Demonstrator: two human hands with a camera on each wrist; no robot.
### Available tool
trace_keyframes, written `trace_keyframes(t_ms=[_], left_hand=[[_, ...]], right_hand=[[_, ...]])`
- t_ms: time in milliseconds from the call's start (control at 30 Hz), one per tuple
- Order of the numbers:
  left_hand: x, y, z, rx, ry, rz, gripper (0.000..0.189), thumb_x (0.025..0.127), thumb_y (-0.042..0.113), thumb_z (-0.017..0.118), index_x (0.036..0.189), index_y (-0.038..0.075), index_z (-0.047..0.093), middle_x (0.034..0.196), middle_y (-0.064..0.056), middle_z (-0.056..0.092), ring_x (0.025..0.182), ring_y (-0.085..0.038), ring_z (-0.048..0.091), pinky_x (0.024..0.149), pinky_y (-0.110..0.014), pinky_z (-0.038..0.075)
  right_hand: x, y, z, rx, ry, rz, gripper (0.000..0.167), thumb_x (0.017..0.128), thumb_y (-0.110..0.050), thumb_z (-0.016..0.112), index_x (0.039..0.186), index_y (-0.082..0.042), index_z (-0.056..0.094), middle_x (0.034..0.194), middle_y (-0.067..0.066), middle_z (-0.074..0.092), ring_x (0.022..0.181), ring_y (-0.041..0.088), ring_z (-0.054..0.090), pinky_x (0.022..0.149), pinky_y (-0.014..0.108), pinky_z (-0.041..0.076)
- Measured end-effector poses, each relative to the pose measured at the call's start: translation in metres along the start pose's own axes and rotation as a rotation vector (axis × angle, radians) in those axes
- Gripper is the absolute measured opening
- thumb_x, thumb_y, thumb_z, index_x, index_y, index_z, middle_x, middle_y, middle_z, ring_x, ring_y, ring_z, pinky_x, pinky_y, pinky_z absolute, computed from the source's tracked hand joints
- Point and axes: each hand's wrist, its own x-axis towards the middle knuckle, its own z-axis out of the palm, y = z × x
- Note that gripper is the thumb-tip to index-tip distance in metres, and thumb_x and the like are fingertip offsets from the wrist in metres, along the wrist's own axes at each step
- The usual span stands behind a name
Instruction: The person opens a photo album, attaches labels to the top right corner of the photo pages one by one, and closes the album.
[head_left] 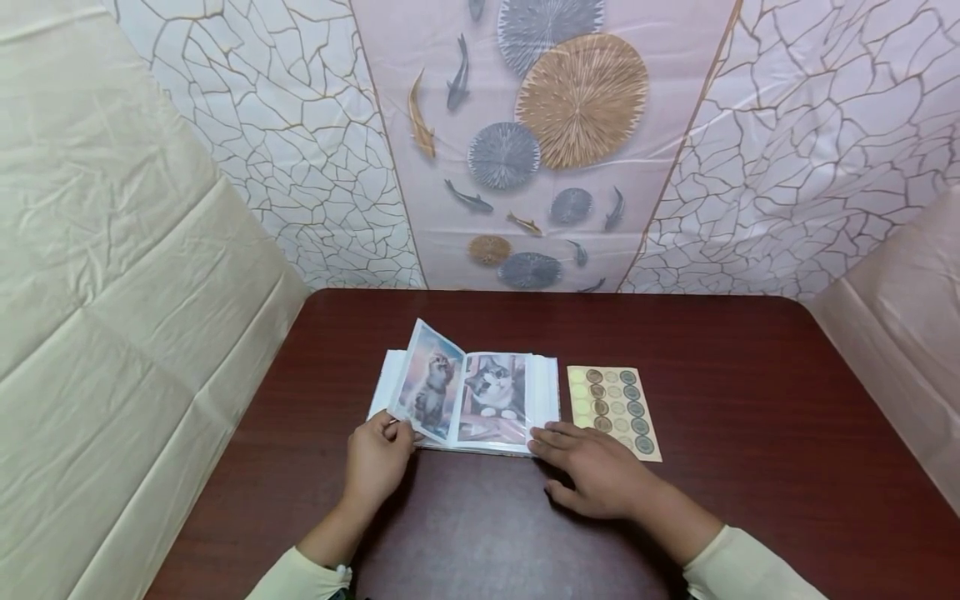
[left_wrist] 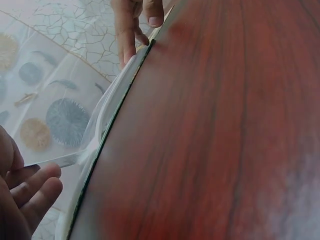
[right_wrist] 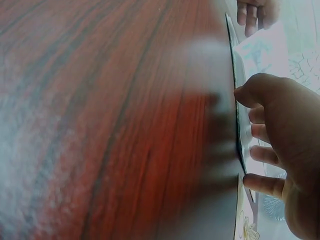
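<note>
Pinching: left hand (head_left: 378, 458) nips the near-left corner of the raised page (head_left: 430, 383).
Resting: right hand (head_left: 592, 468), fingers extended, touches the near-right corner of the album (head_left: 544, 387), gripping nothing.
Album: open, long axis left to right, lying between both hands and just beyond.
Raised page: tilted up, left hand nearer!

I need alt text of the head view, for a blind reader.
A person's left hand pinches a raised kitten-picture page of an open, white-paged photo album; the right hand touches the album's lower right corner. A cream rectangular sheet with round designs lies to the right, on a dark reddish-brown table.
</note>
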Motion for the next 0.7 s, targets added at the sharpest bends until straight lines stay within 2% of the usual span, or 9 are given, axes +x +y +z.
trace_keyframes(t_ms=[100,167,233,333,433,633,700], left_hand=[[0.000,-0.001,-0.004,0.013,0.004,-0.015,0.019,0.092,0.006,0.065,0.110,0.006,0.072,0.073,0.003,0.075,0.053,-0.008,0.064,0.043,-0.019,0.037],[0.001,-0.002,-0.007,0.033,0.022,-0.024,0.031,0.091,0.007,0.068,0.122,0.005,0.068,0.075,0.005,0.075,0.054,-0.006,0.063,0.045,-0.020,0.039],[0.002,-0.003,-0.011,0.062,0.057,-0.026,0.036,0.090,0.009,0.071,0.125,0.003,0.068,0.076,0.005,0.075,0.061,-0.005,0.065,0.052,-0.021,0.045],[0.004,-0.005,-0.017,0.126,0.122,-0.023,0.029,0.091,0.014,0.072,0.119,0.005,0.073,0.076,0.005,0.074,0.061,-0.008,0.062,0.058,-0.026,0.047],[0.008,-0.008,-0.024,0.183,0.139,-0.039,0.019,0.095,0.021,0.070,0.108,0.010,0.078,0.077,0.006,0.074,0.060,-0.011,0.061,0.058,-0.030,0.046],[0.015,-0.016,-0.039,0.354,0.068,-0.097,0.021,0.095,0.036,0.071,0.089,0.017,0.078,0.072,0.008,0.068,0.061,-0.015,0.059,0.058,-0.037,0.046],[0.017,-0.019,-0.042,0.423,0.035,-0.099,0.022,0.094,0.038,0.071,0.085,0.019,0.077,0.069,0.009,0.065,0.062,-0.016,0.059,0.064,-0.042,0.047]], right_hand=[[-0.001,0.000,0.001,0.001,0.005,0.002,0.054,0.093,-0.035,0.069,0.140,-0.010,0.064,0.147,0.005,0.057,0.137,0.028,0.050,0.104,0.049,0.047],[-0.001,0.000,0.002,-0.001,0.007,0.003,0.053,0.093,-0.035,0.068,0.140,-0.010,0.064,0.147,0.005,0.057,0.137,0.028,0.051,0.105,0.049,0.047],[-0.001,0.001,0.002,0.000,0.009,0.003,0.053,0.093,-0.035,0.068,0.140,-0.010,0.064,0.147,0.005,0.057,0.137,0.028,0.051,0.105,0.048,0.046],[-0.001,0.000,0.003,0.003,0.008,0.005,0.053,0.094,-0.035,0.068,0.140,-0.010,0.064,0.147,0.005,0.057,0.138,0.028,0.050,0.105,0.048,0.046],[-0.002,0.000,0.003,0.005,0.006,0.007,0.053,0.094,-0.035,0.068,0.141,-0.010,0.064,0.147,0.005,0.057,0.138,0.027,0.050,0.105,0.049,0.046],[-0.002,0.000,0.003,0.009,0.009,0.004,0.054,0.094,-0.034,0.068,0.141,-0.009,0.063,0.148,0.006,0.056,0.139,0.028,0.049,0.106,0.049,0.045],[-0.003,0.000,0.003,0.012,0.009,0.004,0.054,0.094,-0.034,0.068,0.142,-0.009,0.063,0.148,0.006,0.056,0.139,0.029,0.049,0.107,0.049,0.045]])
